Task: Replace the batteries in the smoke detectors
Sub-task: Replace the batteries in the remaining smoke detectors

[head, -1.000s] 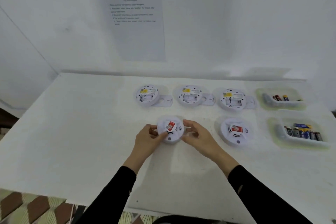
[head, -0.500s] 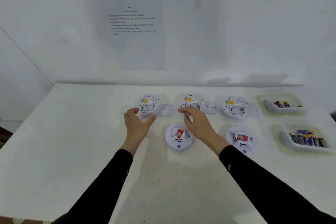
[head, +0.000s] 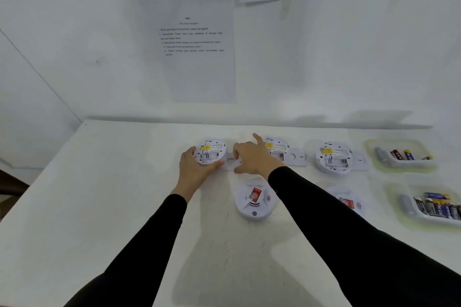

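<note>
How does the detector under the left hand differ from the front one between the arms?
The back-left detector lies underside up, showing a yellow label and an open battery bay. The front detector lies face up, showing a red sticker and vents. The left hand grips the back-left detector, while no hand holds the front detector. Both are round and white.

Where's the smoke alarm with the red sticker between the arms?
In the head view, the round white red-stickered smoke detector lies on the white table, just below the right hand, left of its red-stickered twin.
</note>
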Demonstrator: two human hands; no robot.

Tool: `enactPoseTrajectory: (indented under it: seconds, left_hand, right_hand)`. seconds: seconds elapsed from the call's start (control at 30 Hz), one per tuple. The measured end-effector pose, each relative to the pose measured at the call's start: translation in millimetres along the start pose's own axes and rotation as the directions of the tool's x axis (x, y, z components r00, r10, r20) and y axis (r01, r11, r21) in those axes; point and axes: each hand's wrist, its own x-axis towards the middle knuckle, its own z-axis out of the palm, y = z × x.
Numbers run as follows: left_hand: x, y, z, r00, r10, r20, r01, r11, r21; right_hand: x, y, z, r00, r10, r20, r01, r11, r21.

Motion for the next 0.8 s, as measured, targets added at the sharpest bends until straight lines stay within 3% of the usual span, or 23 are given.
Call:
enactPoseTrajectory:
  seconds: [0.1,0.23,0.4,0.53,0.7,0.8]
  left_hand:
    - [-19.6,16.3,-9.0,1.0,-0.006,-0.03,0.002,0.99,-0.14]
    - [-44.7,46.1,-9.5,0.997,0.042,-0.067,-0.058,0.968,-0.244]
    - [-78.7,83.8,12.1,0.971,0.225,-0.085,-0.24,0.929,-0.281]
    - [-108.3,112.7,54.8,0.951,0.305,0.049,-0.25,0.854,-0.457]
    - [-145.5,125.8,120.5,0.896,0.349,0.274,-0.109,0.772,-0.626]
    - [-167.3,133.0,153.8,0.876,0.345,0.338,-0.048,0.758,-0.65]
  right_hand:
    - [-4.2,6.1,3.2,0.994,-0.057,-0.092,0.057,0.998,-0.006]
    - [-26.8,25.1,-1.1,0.957,-0.085,-0.278,0.134,0.978,0.163]
    - [-99.6,65.0,-3.7,0.871,-0.059,-0.488,0.206,0.945,0.253]
    - [-174.1,101.7,3.6,0.847,0.042,-0.531,0.18,0.916,0.36]
    - [-256.3,143.8,24.0,0.869,0.126,-0.478,0.121,0.883,0.453]
    - [-297.6,166.7,44.3,0.888,0.133,-0.44,0.108,0.87,0.481]
